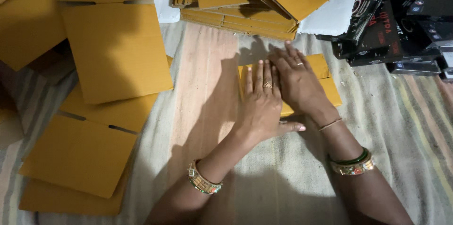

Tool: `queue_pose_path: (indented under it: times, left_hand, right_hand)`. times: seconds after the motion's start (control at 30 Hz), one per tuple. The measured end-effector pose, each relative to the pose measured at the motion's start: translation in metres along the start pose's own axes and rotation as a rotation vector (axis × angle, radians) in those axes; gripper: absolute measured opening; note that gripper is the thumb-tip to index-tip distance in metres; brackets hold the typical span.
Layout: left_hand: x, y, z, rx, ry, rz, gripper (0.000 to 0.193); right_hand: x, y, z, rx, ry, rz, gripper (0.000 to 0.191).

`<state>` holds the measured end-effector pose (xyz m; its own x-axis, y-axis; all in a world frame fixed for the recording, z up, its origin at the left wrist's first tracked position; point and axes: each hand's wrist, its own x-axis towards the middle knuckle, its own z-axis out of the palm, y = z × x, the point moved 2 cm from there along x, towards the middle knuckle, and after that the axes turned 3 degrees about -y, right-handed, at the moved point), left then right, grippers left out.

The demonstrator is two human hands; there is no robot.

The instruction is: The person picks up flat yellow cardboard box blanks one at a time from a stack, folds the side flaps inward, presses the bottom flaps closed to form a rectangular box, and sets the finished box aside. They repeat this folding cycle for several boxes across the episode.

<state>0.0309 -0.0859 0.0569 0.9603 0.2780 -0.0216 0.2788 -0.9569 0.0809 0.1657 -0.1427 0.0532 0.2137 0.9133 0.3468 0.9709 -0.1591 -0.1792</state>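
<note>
Pressing flat from the head view, the left hand (261, 107) and right hand (296, 83) lie spread, fingers overlapping, on a small yellow cardboard piece (324, 81) at centre on the striped cloth (283, 178). Uneven pressure could skew its fold. Larger cardboard sheets (113, 50) lie at nine o'clock, black boxes (391, 31) at two. The hands hide most of the piece.

Gold bangles (204, 182), finger rings (267, 84)
</note>
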Motion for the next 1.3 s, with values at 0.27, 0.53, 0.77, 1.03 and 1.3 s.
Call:
queue_pose_path:
  times: [0.27,0.53,0.77,1.03,1.3]
  left_hand:
    - [0.006,-0.031,-0.002,-0.21,0.161,-0.095,0.152]
    - [-0.004,-0.005,-0.016,-0.082,0.11,-0.088,0.147]
    - [0.006,0.002,0.009,-0.091,0.217,0.031,0.147]
    - [0.013,-0.031,0.011,-0.221,0.251,-0.034,0.154]
    - [-0.001,-0.01,-0.003,-0.02,0.106,-0.101,0.153]
  right_hand:
    - [-0.006,0.052,-0.016,-0.081,-0.002,0.187,0.045]
    - [-0.001,0.017,-0.017,-0.201,0.049,0.099,0.054]
    - [0.001,0.001,-0.004,-0.052,-0.014,0.081,0.044]
    - [-0.008,0.065,-0.014,-0.111,0.058,0.223,0.053]
    - [0.003,0.003,-0.004,-0.113,0.026,-0.037,0.043]
